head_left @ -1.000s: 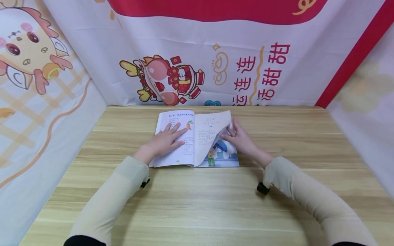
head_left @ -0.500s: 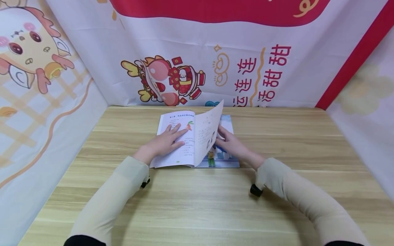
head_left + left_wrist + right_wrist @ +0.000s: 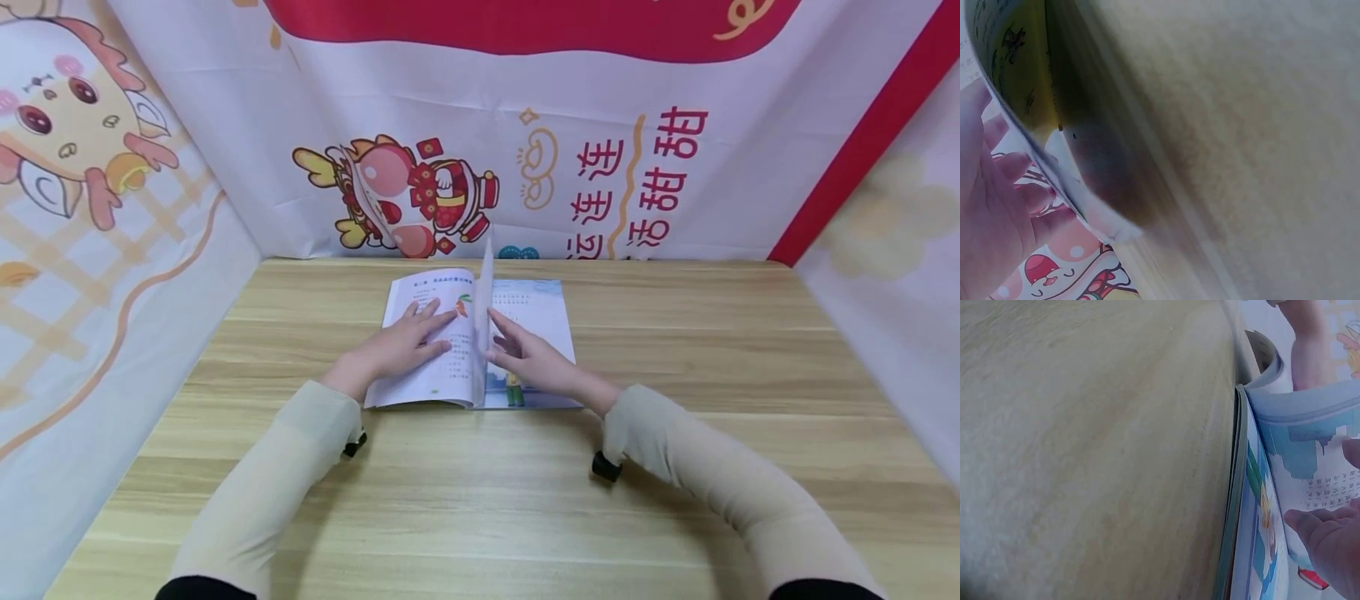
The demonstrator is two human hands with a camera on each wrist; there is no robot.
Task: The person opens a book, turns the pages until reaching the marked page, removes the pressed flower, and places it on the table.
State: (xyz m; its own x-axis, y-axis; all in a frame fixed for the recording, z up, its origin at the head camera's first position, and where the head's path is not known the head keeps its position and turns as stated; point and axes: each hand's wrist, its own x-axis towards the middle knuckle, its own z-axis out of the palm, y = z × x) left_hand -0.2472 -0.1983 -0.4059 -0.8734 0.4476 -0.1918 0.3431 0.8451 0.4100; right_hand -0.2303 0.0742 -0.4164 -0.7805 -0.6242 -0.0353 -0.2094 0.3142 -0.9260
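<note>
An open picture book [image 3: 542,318] lies on the wooden table [image 3: 480,500], toward its far side. My left hand [image 3: 401,342] rests flat on the left page with its fingers spread. One page [image 3: 486,312] stands nearly upright over the spine. My right hand [image 3: 525,357] touches that page from the right with straight fingers, above the illustrated right page. In the right wrist view the book's edge [image 3: 1242,506] and my right hand's fingertips [image 3: 1329,540] show over printed text. The left wrist view is blurred; the curved book edge [image 3: 1054,150] lies beside my left hand's fingers [image 3: 991,206].
Printed cloth with cartoon figures [image 3: 412,196] and red characters hangs behind the table and on both sides, enclosing it. The near half of the table is bare wood. Small black camera mounts [image 3: 606,467] sit under each wrist.
My right hand has carried the lifted page leftward from the right side until it stands upright over the spine, uncovering the right page. The left hand has stayed flat on the left page.
</note>
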